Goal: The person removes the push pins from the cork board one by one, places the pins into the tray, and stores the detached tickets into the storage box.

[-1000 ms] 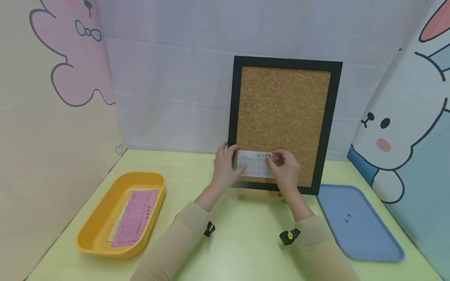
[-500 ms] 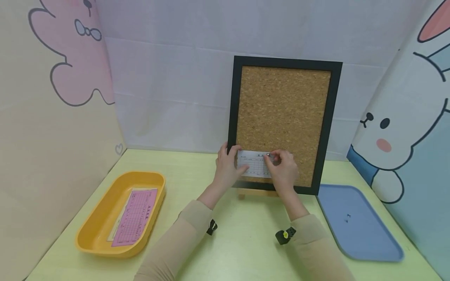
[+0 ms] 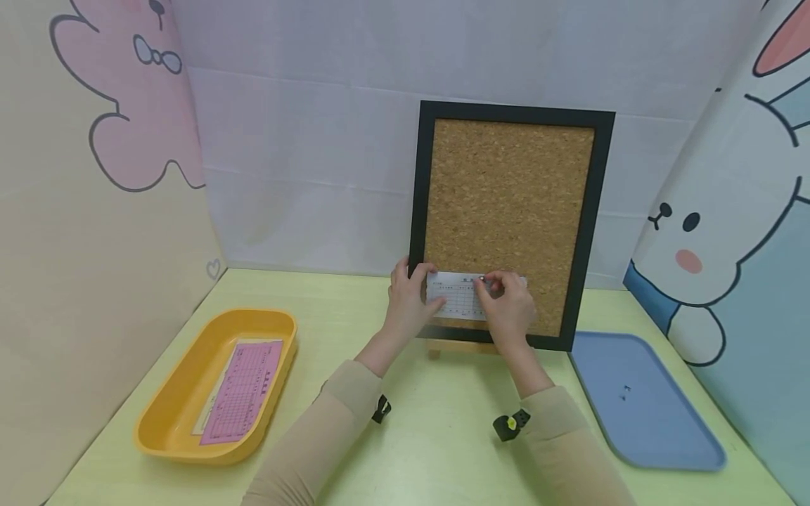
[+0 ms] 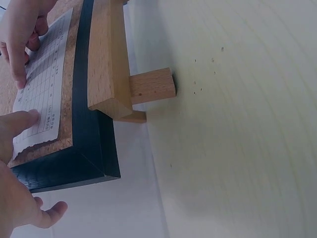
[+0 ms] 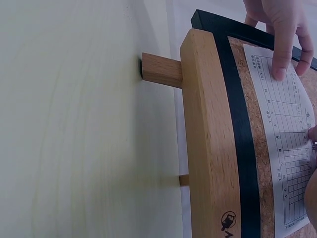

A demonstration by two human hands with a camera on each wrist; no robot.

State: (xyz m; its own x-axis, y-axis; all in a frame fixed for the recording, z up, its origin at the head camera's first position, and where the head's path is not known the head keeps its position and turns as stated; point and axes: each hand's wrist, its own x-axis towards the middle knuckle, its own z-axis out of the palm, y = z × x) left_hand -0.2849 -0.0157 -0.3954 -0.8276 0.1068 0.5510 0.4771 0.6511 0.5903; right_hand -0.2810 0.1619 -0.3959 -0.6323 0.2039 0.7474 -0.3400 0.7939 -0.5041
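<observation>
A black-framed cork board (image 3: 509, 197) stands upright on a wooden stand (image 5: 203, 124). A white printed form (image 3: 454, 295) lies sideways against the cork at its lower left. My left hand (image 3: 403, 302) grips the board's left edge, thumb pressing the form and some fingers reaching past the frame, as the left wrist view shows. Between right thumb and index finger, my right hand (image 3: 511, 309) pinches a small shiny pin (image 3: 482, 279) at the form's upper edge. Much of the pin is hidden by the fingertips, and this hand covers part of the form's right half.
To the left, a yellow tray (image 3: 148, 429) holds a pink form (image 3: 243, 393) over a cream paper (image 3: 205, 416). A blue tray (image 3: 664, 429) at the right bears small shiny pins (image 3: 625, 392). A white curtain (image 3: 304, 161) hangs behind the board.
My right hand has shifted slightly left along the form's upper edge with the pin, and the form's right corner now shows beyond it. My left hand has barely moved.
</observation>
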